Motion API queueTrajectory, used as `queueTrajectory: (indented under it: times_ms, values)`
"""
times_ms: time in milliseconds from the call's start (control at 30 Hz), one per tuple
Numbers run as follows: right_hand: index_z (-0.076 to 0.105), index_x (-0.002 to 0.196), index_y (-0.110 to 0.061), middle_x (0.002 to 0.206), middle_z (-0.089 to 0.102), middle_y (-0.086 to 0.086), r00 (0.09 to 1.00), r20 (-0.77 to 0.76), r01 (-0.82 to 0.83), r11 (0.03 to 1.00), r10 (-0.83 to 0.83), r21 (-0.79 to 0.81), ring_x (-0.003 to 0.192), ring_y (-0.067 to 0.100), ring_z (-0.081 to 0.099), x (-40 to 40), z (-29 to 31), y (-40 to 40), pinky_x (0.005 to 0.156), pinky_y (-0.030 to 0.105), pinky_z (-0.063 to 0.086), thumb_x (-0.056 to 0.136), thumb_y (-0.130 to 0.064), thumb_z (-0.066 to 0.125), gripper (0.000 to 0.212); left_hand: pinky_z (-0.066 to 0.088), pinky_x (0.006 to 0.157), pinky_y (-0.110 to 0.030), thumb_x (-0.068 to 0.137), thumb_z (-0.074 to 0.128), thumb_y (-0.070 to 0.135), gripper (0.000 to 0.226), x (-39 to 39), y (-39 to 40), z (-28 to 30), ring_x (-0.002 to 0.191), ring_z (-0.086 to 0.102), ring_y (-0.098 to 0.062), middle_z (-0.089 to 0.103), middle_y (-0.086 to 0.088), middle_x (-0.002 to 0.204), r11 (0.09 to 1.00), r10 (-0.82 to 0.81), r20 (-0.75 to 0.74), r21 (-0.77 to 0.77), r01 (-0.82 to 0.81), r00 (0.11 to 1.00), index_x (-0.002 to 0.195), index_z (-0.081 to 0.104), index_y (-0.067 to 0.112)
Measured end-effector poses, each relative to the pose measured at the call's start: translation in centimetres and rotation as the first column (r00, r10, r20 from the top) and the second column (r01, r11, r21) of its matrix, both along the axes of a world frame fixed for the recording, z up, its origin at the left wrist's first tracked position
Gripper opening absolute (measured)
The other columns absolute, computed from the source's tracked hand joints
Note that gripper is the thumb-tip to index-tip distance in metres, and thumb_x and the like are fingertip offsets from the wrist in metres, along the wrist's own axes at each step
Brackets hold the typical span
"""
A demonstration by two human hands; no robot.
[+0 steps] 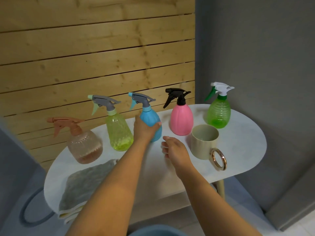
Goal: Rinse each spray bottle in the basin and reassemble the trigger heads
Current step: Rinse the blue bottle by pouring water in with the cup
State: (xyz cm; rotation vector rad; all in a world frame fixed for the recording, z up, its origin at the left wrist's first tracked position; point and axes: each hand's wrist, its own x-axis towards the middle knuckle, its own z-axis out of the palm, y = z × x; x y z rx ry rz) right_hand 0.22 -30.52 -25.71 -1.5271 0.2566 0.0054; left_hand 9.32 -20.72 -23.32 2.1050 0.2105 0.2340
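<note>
Left hand (144,128) fingers wrapped round upright blue spray bottle (151,123); right hand (173,149) open, just right of it.

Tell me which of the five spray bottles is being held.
The blue spray bottle, third from the left: the left hand grips its body. The other four stand untouched on the table.

Looks like a home to me, a utility or balcony corner. I see a slatted pine wall (95,53) next to a plain grey wall (255,48), and a small white oval tabletop (242,150) on a pale leg. On it stand household spray bottles (181,120), a beige mug (203,142) with a gold ring handle, and a folded grey cloth (83,184). A grey hose (25,208) loops on the floor.
</note>
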Motion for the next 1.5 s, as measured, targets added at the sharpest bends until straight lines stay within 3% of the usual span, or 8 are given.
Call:
queueTrajectory:
  times_ms: [267,433,600,867,1034,1234,1367,1501]
  values:
    - [0.049,0.13,-0.019,0.124,0.054,0.001,0.999,0.027,-0.043,0.994,0.046,-0.096,0.113,0.018,0.051,-1.6,2.0,-1.5,0.089,0.026,0.039,0.092,-0.015,0.046,0.038,0.041,0.079,-0.029,0.069,0.081,0.025,0.073,-3.9,-0.8,1.3,0.109,0.055,-0.026,0.056,-0.006,0.121,0.999,0.006,0.079,0.04,-0.01,0.997,0.129,0.042,0.013]
    - [0.024,0.147,-0.028,0.144,0.035,-0.001,0.929,0.063,-0.331,0.897,0.364,-0.294,0.115,0.012,0.042,-4.7,3.9,-3.3,0.074,0.011,0.041,0.083,-0.004,0.061,0.078,0.046,0.079,-0.03,0.069,0.083,0.027,0.071,-11.7,0.2,3.7,0.097,0.055,-0.016,0.055,0.004,0.11,0.995,-0.082,0.07,-0.046,0.085,0.994,0.126,0.043,0.018]
    - [0.022,0.144,-0.039,0.145,0.036,-0.005,0.802,-0.003,-0.532,0.712,0.597,-0.458,0.132,0.013,0.036,-8.2,4.7,-4.9,0.103,0.027,0.036,0.075,-0.022,0.078,0.091,0.053,0.088,-0.038,0.066,0.085,0.03,0.071,-18.9,2.7,4.6,0.1,0.061,-0.018,0.06,0.002,0.113,0.978,-0.105,-0.057,-0.187,0.092,0.993,0.125,0.047,0.017]
    - [0.027,0.139,-0.032,0.124,0.053,-0.011,0.748,0.019,-0.55,0.636,0.663,-0.541,0.105,0.003,0.056,-14.9,4.7,-4.7,0.078,0.007,0.047,0.068,-0.028,0.083,0.091,0.058,0.073,-0.033,0.062,0.077,0.039,0.065,-27.5,2.9,2.6,0.09,0.07,-0.017,0.071,-0.005,0.103,0.85,-0.24,-0.063,-0.496,0.178,0.969,0.117,0.056,0.011]
    - [0.038,0.132,-0.027,0.113,0.06,-0.008,0.786,-0.037,-0.562,0.688,0.618,-0.459,0.098,0.004,0.061,-15.4,5.0,-6.0,0.08,0.019,0.053,0.069,-0.028,0.082,0.077,0.058,0.075,-0.037,0.08,0.068,0.043,0.079,-27.9,3.5,2.2,0.097,0.068,-0.024,0.06,-0.012,0.124,0.786,-0.186,-0.135,-0.614,0.065,0.973,0.142,0.031,0.01]
    - [0.045,0.125,-0.029,0.109,0.063,-0.008,0.705,-0.228,-0.668,0.521,0.672,-0.531,0.1,0.008,0.062,-15.6,4.4,-8.4,0.087,0.029,0.053,0.063,-0.026,0.086,0.074,0.028,0.113,-0.033,0.091,0.055,0.043,0.069,-27.5,6.7,1.4,0.14,0.026,-0.012,0.025,0.005,0.154,0.978,-0.205,-0.008,0.036,0.205,0.979,0.149,0.022,0.027]
    - [0.046,0.125,-0.034,0.112,0.062,-0.01,0.648,-0.234,-0.708,0.458,0.725,-0.538,0.103,0.006,0.06,-15.9,4.4,-8.2,0.086,0.025,0.052,0.062,-0.027,0.085,0.074,0.041,0.078,-0.013,0.093,0.053,0.037,0.023,-27.4,7.8,0.4,0.097,0.058,-0.009,0.063,0.008,0.101,0.903,-0.362,-0.036,0.233,0.36,0.932,0.109,0.061,0.023]
    - [0.045,0.128,-0.027,0.11,0.061,-0.009,0.647,-0.173,-0.688,0.47,0.743,-0.553,0.099,0.004,0.06,-16.5,4.0,-7.1,0.076,0.014,0.051,0.07,-0.017,0.082,0.069,0.033,0.053,-0.012,0.094,0.054,0.033,0.022,-27.2,8.5,0.9,0.06,0.046,0.001,0.049,0.012,0.066,0.896,-0.335,0.062,0.331,0.297,0.94,0.073,0.048,0.032]
